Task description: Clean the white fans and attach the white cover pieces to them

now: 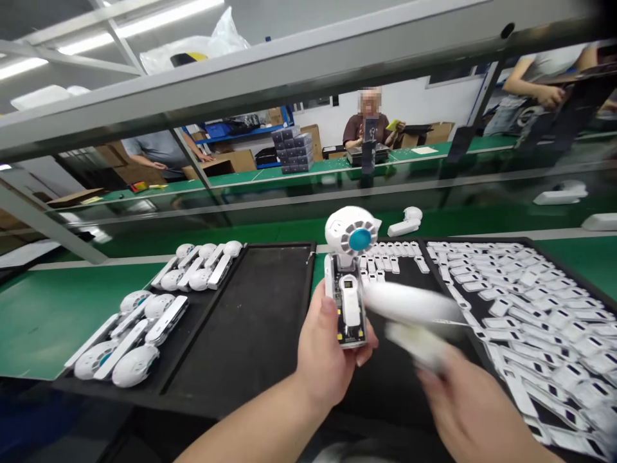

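A small white fan (345, 257) with a round head and teal hub stands upright in the left hand (328, 350), whose fingers and thumb wrap firmly around its body, where a circuit board shows behind a clear back. Just right of the fan, a long white casing (409, 302) is blurred by motion. The right hand (465, 405), also blurred, lies just below it, and whether it grips the casing cannot be told. To the right of the hands, a black tray (482, 240) holds rows of slim white casings. To the left, a second black tray (241, 321) carries white fan heads (135, 365) and white bars. Both trays sit on a green workbench (48, 321). Beyond a metal shelf (289, 71), a co-worker (366, 128) sits at another green bench.
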Demonstrator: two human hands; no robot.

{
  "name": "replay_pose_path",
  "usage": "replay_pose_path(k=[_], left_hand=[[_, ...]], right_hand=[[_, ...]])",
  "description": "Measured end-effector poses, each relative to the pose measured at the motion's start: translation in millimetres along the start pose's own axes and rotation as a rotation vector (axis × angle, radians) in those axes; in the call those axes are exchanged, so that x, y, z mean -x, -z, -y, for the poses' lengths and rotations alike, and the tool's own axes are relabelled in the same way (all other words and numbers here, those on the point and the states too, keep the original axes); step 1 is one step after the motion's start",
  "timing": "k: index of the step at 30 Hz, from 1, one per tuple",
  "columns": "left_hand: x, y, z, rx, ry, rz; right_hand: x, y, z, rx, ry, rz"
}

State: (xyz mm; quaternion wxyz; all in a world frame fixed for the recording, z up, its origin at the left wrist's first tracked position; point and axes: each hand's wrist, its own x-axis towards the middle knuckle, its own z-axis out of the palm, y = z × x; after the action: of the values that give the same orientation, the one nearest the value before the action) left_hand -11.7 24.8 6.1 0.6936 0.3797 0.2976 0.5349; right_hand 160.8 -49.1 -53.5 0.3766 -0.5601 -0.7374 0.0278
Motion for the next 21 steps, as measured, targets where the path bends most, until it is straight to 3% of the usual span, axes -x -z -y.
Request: replay_pose_path(k=[2,7,9,12,16,19,21], left_hand=[[-2.5,3.2,0.0,0.014,0.049,0.010],[-17.4,28.8,3.2,0.050,0.102,-0.113],[-24.6,39.8,2.2,0.043,0.105,-0.143],[-33.9,49.8,-5.1,0.047,0.215,-0.161],[-35.7,50.3,-18.7,0.096,0.394,-0.096],[-28.9,45.5,-22.3,0.114,0.397,0.028],[-24.6,41.4,-20.4,0.074,0.350,0.050]], right_hand=[[-0.7,-2.7,-8.0,0.053,-0.002,0.043],[13.3,-2.3,-41.5,0.259,-0.064,0.051],[23.4,-3.8,-51.2,0.288,-0.072,0.107],[35.7,-13.2,-54.2,0.274,-0.057,0.260],[39.3,-29.6,-49.0,0.259,-0.052,0.393],[35.5,-29.6,-50.3,0.242,-0.077,0.370],[33.3,-20.7,-52.1,0.203,-0.124,0.289]])
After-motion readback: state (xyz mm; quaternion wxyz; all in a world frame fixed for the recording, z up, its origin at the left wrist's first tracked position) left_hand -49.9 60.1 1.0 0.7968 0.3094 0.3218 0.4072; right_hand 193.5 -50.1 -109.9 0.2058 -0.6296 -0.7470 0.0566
